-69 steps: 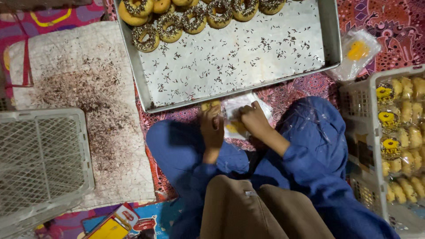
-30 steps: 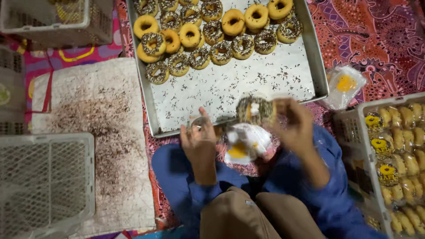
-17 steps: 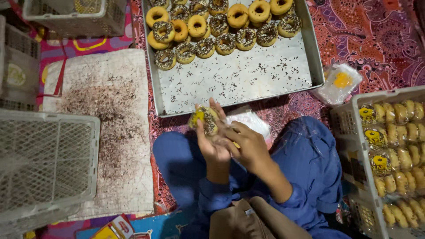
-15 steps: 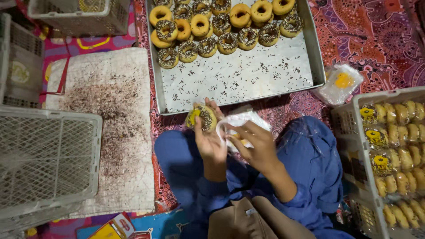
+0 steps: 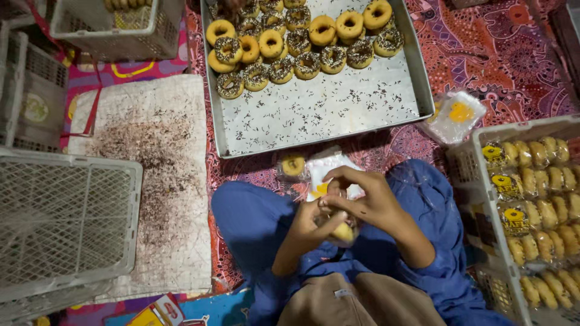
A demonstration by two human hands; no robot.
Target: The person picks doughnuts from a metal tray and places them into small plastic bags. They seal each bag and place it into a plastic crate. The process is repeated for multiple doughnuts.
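Note:
My left hand (image 5: 307, 228) and my right hand (image 5: 370, 199) meet over my blue-clad lap. Together they grip a sprinkled donut (image 5: 342, 233) that sits partly inside a clear plastic bag; the fingers hide most of it. Just beyond the hands lies a small stack of clear bags (image 5: 326, 171) with yellow print. Beside it, a donut wrapped in plastic (image 5: 294, 165) rests on the patterned mat by the tray's near edge. A big metal tray (image 5: 326, 108) ahead holds several chocolate-sprinkled donuts (image 5: 299, 42) at its far end.
A white crate (image 5: 477, 157) at the right holds several packed donuts. A pack of bags (image 5: 454, 115) lies by the tray's right corner. A white cloth strewn with sprinkles (image 5: 160, 175) and upturned mesh crates (image 5: 63, 217) are at the left.
Both hands have drawn back from near the tray's edge to my lap. The donut that the left hand held up is now lower, between both hands and in the bag.

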